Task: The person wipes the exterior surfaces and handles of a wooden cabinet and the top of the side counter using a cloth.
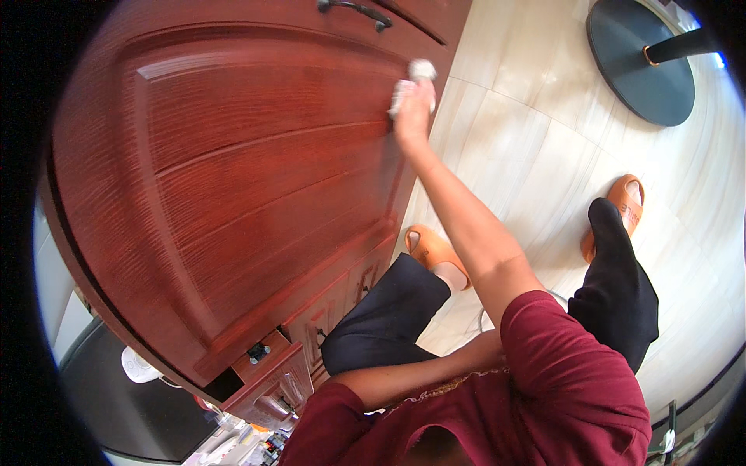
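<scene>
My right hand (413, 113) reaches far forward and presses a crumpled white cloth (412, 78) against the right edge of a large red-brown wooden cabinet door (233, 179). The fingers are closed on the cloth. A dark metal handle (353, 9) sits just above, at the top of the door. My left forearm (412, 374) lies bent across my body, low in the picture. Its hand is hidden behind my right upper arm in the dark red sleeve (575, 365).
I crouch on pale floor tiles (528, 132) in dark trousers and orange slippers (431, 248) (625, 202). A dark round base with a pole (637, 62) stands at the far right. Small wooden drawers with a dark knob (258, 351) sit below the door, beside a dark surface (132, 412).
</scene>
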Available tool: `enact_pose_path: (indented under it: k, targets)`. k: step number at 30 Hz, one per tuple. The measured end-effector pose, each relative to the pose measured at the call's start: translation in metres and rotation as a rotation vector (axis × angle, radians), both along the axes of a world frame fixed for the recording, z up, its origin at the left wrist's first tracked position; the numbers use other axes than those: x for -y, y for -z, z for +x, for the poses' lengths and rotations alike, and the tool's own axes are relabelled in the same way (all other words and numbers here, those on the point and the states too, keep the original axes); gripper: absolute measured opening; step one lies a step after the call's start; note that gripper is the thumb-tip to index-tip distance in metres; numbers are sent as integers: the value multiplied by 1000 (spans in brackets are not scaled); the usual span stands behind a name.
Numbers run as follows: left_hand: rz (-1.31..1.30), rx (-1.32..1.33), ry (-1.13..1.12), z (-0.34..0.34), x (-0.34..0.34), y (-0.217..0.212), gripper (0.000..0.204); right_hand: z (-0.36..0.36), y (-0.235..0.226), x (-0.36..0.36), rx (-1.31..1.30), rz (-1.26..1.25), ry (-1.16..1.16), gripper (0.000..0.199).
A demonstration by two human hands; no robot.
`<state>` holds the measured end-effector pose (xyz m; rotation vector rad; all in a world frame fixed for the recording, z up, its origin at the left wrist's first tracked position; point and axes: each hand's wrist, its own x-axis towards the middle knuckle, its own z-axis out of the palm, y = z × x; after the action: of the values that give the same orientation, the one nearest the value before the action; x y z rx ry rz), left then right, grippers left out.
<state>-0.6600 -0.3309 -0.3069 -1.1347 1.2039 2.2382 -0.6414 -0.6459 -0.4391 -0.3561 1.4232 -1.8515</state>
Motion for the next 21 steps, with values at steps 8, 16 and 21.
enact_pose_path:
  k: [8,16,21]
  targets:
    - [-109,-132,-190,13,-55,42,45,-1,-226,-18,-415,-611,-186,41]
    - [-127,-89,-161,-3,-6,14,38,-14,-99,13,-503,-476,120,26]
    - [-340,-123,64,0,-25,37,34,-2,-27,9,-91,112,109,22]
